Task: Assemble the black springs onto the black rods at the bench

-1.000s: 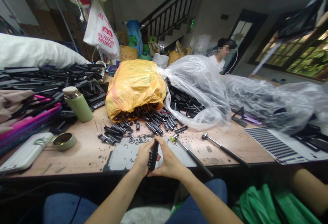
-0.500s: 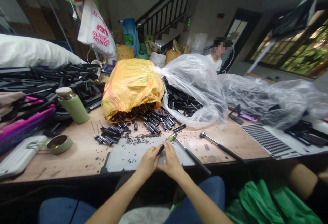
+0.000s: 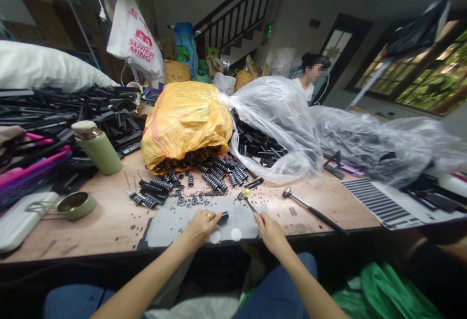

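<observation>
Our right hand [image 3: 269, 227] is closed around a hammer [image 3: 249, 203]; our left hand [image 3: 200, 224], to its left, is curled around a black cylinder [image 3: 224, 218], only one end showing. Both are over the pale mat [image 3: 166, 226] at the table's near edge. Of the two things, the larger, the hammer, points its metal-and-yellow head far and slightly left; we judge it stiff and head-heavy, best gripped well back on the handle, though our fingers hide that part. The smaller, the cylinder, seems light, firm and perhaps slippery, easiest pinched round its sides; whether it touches the mat, we cannot tell.
</observation>
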Available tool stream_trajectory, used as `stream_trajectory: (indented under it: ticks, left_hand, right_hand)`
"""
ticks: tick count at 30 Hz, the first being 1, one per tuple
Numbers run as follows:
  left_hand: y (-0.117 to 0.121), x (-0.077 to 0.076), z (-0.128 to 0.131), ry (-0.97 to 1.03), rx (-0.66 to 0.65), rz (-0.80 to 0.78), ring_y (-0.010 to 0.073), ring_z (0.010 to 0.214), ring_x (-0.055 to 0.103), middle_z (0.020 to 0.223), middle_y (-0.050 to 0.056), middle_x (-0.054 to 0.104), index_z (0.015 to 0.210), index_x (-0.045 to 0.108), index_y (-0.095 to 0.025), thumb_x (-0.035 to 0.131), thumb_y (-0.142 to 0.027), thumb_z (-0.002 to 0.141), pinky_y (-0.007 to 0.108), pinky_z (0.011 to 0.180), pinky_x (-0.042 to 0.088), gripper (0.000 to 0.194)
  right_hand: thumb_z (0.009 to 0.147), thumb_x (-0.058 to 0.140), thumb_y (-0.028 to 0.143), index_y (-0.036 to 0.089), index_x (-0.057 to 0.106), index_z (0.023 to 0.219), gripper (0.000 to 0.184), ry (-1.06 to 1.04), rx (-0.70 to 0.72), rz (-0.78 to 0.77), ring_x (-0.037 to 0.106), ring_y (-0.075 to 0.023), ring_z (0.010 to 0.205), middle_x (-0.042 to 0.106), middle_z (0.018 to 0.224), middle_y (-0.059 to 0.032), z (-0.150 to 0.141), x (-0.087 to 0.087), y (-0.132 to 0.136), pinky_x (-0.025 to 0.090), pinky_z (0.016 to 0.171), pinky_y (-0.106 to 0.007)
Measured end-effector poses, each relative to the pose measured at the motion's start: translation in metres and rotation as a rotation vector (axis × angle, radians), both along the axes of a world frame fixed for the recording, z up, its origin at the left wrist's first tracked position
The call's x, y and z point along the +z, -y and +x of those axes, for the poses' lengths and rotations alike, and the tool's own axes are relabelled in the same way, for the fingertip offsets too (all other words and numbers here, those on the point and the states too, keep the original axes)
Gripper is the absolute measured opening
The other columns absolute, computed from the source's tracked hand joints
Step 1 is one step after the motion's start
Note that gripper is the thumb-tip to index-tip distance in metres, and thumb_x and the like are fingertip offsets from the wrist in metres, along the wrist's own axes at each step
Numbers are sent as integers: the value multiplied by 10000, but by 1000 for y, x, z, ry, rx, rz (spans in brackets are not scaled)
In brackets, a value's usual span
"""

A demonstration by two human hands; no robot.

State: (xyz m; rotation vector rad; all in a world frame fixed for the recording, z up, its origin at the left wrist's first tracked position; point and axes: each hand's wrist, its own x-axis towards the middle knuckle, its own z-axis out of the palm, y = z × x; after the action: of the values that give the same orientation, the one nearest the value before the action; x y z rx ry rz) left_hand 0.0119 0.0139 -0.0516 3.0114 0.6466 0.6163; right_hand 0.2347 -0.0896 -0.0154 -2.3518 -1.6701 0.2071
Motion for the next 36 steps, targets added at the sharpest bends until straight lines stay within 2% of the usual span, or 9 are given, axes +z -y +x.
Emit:
stream_trajectory:
  ticks: [5,10,13,17,20,23,27,30,36]
  left_hand:
    - [7,11,0,-81,136,59,189,889,538,969,82,615,1156,511,-187,397,-122,859,392,801,362,324]
    - [16,8,7,-133,216,52,191,951,542,1037,76,624,1183,497,-184,374,-102,852,400,868,339,363]
    - [29,5,15,-128,253,44,231,1156,440,1229,125,529,1255,429,-126,365,-263,875,426,984,256,409]
    - [44,2,21,-129,241,-12,302,1303,217,1379,192,338,1337,289,-52,354,-570,795,475,1051,137,752]
    - [46,-5,21,-96,223,-57,302,1309,201,1383,187,333,1344,274,-52,353,-495,814,478,1053,146,695]
    - [42,-14,21,-38,218,-70,300,1297,236,1367,208,348,1330,280,-13,346,-342,828,477,1044,184,604]
    - [39,-19,22,8,193,-101,316,1301,217,1371,220,333,1337,253,-13,371,-376,802,497,1030,216,657]
    - [39,-16,22,4,192,-138,322,1298,219,1367,226,334,1336,252,-14,384,-389,789,502,1031,209,676]
    - [26,4,25,-61,226,-217,290,1187,399,1265,215,460,1283,352,-30,389,-242,783,465,985,289,545]
  right_hand:
    - [937,191,374,201,479,772,374,-50,39,128,601,-162,591,615,630,-21,-31,13,18,318,516,-228]
    - [936,166,362,199,478,735,406,55,69,39,587,-171,494,605,564,-30,-45,10,24,264,458,-240]
    - [934,150,400,203,465,742,419,-33,82,178,577,-163,496,583,549,-16,-55,35,20,283,457,-231]
    - [931,171,417,203,459,731,410,-179,156,387,544,-138,485,557,558,-2,-78,64,14,327,464,-213]
    - [934,168,381,188,500,772,416,-200,253,421,570,-141,547,595,631,-32,-97,56,9,367,497,-211]
    - [931,194,344,171,550,845,405,-112,334,258,602,-163,598,641,705,-67,-108,39,4,391,526,-229]
    - [931,208,345,184,556,896,386,-114,283,200,612,-166,612,645,705,-55,-109,39,5,398,544,-227]
    - [933,168,354,180,551,827,434,-132,256,257,611,-169,630,630,696,-65,-107,42,5,401,560,-228]
    - [928,252,303,193,541,875,314,-13,304,-20,637,-197,650,670,726,-55,-108,26,-3,367,535,-245]
